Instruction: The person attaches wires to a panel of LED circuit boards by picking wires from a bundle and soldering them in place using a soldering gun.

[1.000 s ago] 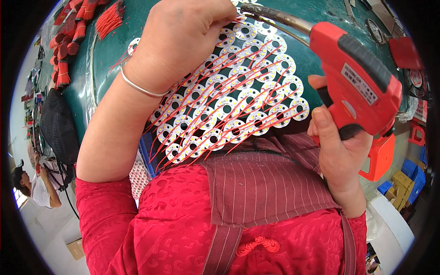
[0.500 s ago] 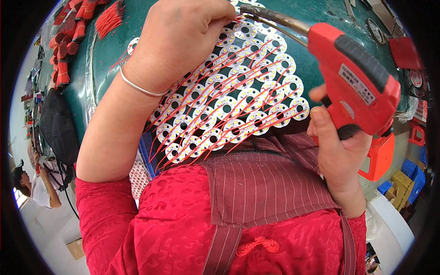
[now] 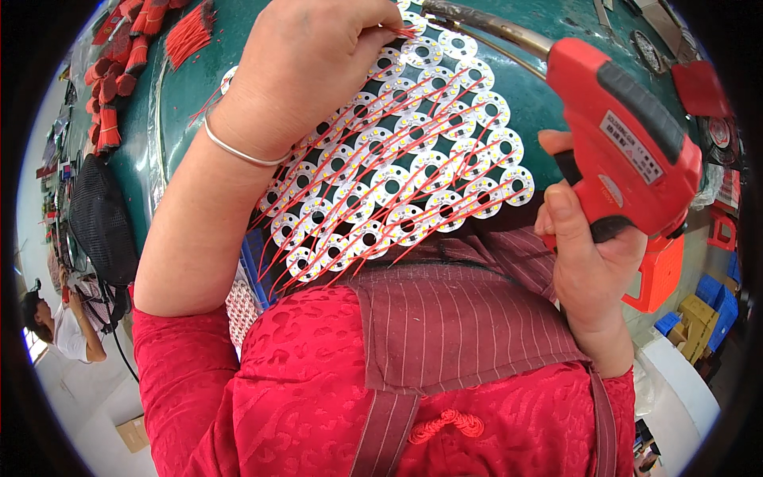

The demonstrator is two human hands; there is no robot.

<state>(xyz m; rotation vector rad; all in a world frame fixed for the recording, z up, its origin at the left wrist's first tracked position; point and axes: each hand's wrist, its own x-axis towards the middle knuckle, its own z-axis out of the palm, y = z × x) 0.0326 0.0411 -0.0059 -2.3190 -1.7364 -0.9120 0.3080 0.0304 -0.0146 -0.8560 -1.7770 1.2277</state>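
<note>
My right hand (image 3: 592,246) is wrapped round the handle of a red and black soldering gun (image 3: 608,119). Its dark metal barrel (image 3: 485,25) points up and left, the tip close to the far ring-shaped boards. My left hand (image 3: 322,60), with a silver bangle on the wrist, pinches the ends of thin red wires (image 3: 407,32) near that tip. Below both hands lie rows of round white circuit boards (image 3: 390,184) with yellow chips and centre holes. Red wires run slantwise across most of them. Some boards are hidden behind my left hand and forearm.
Bundles of red wire (image 3: 137,49) lie on the green table (image 3: 524,87) at the far left, with a loose pile (image 3: 189,36) beside them. A black mesh bag (image 3: 99,219) is at left. Another person (image 3: 67,322) works beyond it. A red stool (image 3: 658,270) stands at right.
The soldering gun and my right hand have shifted slightly right, and the tip has risen a little. My left hand has moved slightly left, still pinching red wires.
</note>
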